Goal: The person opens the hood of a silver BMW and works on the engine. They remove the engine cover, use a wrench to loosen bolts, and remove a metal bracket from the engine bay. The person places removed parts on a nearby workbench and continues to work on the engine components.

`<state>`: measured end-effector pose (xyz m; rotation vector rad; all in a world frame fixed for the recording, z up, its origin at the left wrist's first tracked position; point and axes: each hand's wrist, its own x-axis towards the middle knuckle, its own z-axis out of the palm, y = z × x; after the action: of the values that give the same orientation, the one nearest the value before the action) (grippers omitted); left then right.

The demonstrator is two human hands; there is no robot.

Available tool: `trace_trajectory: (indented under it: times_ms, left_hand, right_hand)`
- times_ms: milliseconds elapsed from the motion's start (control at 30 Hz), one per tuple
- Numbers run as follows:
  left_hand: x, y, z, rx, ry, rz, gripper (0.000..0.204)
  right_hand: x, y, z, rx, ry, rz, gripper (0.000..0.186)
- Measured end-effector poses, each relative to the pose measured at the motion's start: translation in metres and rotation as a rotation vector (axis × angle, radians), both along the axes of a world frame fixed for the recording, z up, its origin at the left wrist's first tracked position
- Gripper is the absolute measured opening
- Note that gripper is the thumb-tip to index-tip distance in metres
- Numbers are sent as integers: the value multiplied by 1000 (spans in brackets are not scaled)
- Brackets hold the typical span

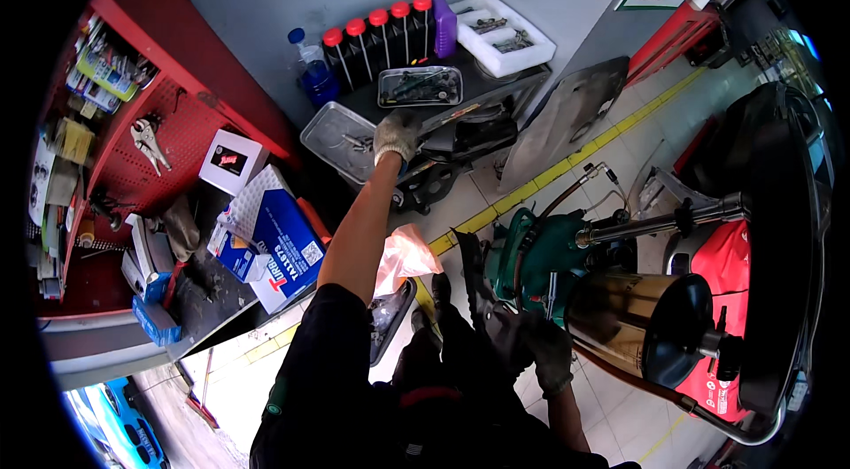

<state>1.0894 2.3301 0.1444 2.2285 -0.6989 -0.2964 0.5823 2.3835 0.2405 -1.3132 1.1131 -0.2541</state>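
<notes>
My left hand, in a pale work glove, reaches forward to the right rim of a shallow metal tray. Its fingers are curled, and I cannot make out what is in them. Small metal parts lie in that tray. Just beyond the hand sits a second metal tray holding dark tools. Low on the right, my right hand, in a darker glove, is closed at the end of a long black plastic part, which rises beside my legs. The grip itself is partly hidden in shadow.
Black bottles with red caps, a purple bottle and a white foam tray line the back. Blue-and-white boxes and a red tool cabinet stand left. A green machine with a clear cylinder stands right.
</notes>
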Motion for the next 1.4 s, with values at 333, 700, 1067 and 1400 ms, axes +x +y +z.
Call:
trace_trajectory:
  times_ms: [333, 700, 1067, 1400]
  left_hand:
    - [90, -111, -11, 96, 275, -197, 51]
    - [-93, 238, -7, 143, 301, -27, 31]
    - [-315, 465, -81, 567, 392, -136, 31]
    - [-391, 513, -30, 210, 1010, 950, 21]
  right_hand:
    - [61, -54, -3, 87, -140, -292, 22]
    - [129, -119, 9, 174, -611, -404, 29]
    - [288, -305, 10, 259, -916, -432, 11]
    - [338, -350, -32, 681, -963, -265, 35]
